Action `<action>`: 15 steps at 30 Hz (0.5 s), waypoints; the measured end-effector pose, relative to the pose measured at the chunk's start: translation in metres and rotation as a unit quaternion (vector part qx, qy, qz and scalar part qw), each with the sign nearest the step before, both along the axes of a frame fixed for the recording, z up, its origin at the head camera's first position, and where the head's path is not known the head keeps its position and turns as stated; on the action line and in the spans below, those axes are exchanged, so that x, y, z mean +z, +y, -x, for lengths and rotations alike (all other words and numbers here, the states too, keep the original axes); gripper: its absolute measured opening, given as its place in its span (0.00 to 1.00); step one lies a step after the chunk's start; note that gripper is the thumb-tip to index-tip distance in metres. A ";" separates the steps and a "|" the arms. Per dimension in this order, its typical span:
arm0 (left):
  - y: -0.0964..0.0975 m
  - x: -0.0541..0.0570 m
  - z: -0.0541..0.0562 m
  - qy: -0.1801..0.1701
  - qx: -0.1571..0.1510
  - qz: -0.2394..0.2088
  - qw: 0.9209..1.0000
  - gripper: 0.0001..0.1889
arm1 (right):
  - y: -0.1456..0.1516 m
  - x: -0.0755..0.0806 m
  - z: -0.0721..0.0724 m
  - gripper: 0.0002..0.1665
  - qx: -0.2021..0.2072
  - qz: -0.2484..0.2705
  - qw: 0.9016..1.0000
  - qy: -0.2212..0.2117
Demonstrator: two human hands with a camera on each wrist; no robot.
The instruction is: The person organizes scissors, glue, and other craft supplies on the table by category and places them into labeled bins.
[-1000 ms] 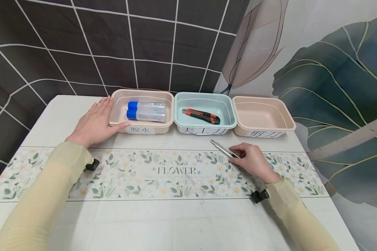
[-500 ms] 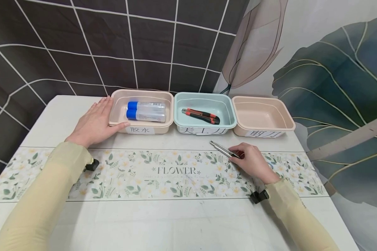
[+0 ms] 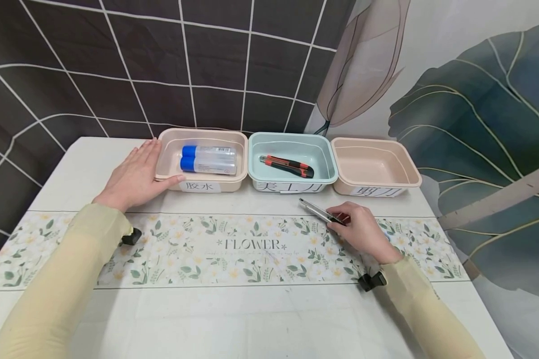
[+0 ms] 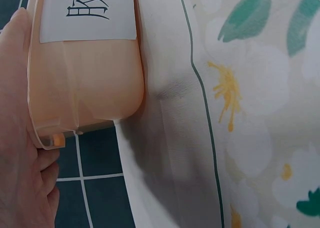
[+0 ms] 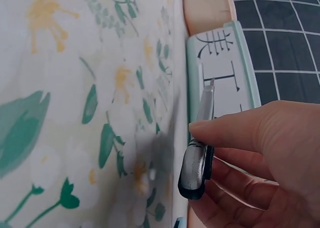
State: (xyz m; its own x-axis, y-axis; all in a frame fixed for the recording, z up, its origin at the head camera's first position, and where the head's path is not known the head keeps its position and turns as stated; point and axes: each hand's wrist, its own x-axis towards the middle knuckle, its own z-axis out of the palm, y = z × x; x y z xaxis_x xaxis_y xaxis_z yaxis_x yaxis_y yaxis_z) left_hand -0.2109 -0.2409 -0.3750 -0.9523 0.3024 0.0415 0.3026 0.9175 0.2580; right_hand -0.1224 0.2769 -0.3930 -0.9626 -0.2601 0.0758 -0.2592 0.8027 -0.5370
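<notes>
My right hand (image 3: 360,230) pinches a silver utility knife (image 3: 316,211) with dark trim between thumb and fingers, close over the floral band. In the right wrist view the utility knife (image 5: 194,168) points toward the blue bin's label, its rear end below the thumb. The left hand (image 3: 134,174) lies with straight fingers along the left side of a pink bin (image 3: 242,177), thumb on the front rim. Two blue-capped glue bottles (image 3: 208,159) lie in that bin. The middle, light-blue bin (image 3: 330,172) contains red-and-black utility knives (image 3: 289,166).
A second pink bin (image 3: 377,162) stands at the right end of the row. Each bin has a white front label. A bit of light blue (image 3: 387,236) shows beside the right wrist on the printed tablecloth (image 3: 251,319). Behind hangs a dark gridded curtain (image 3: 215,60).
The utility knife's tip has shifted slightly left and farther from me in the right hand's grip. The left hand stays in place on the pink bin.
</notes>
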 end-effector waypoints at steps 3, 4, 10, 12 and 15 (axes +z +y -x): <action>0.000 -0.001 0.000 -0.001 0.001 0.001 1.000 0.59 | -0.002 0.003 0.000 0.18 0.003 0.002 1.000 0.005; 0.000 -0.001 0.000 -0.002 0.002 0.001 1.000 0.59 | -0.003 0.005 -0.001 0.18 0.003 0.004 1.000 0.006; 0.000 0.000 0.000 -0.003 0.004 0.002 1.000 0.59 | -0.005 0.017 0.000 0.19 0.013 0.015 1.000 0.020; 0.000 0.000 0.000 -0.004 0.004 0.002 1.000 0.59 | -0.006 0.023 0.001 0.19 0.018 0.018 0.999 0.032; 0.000 0.000 0.001 -0.005 0.004 0.001 1.000 0.59 | -0.008 0.032 0.002 0.18 0.028 0.025 0.998 0.053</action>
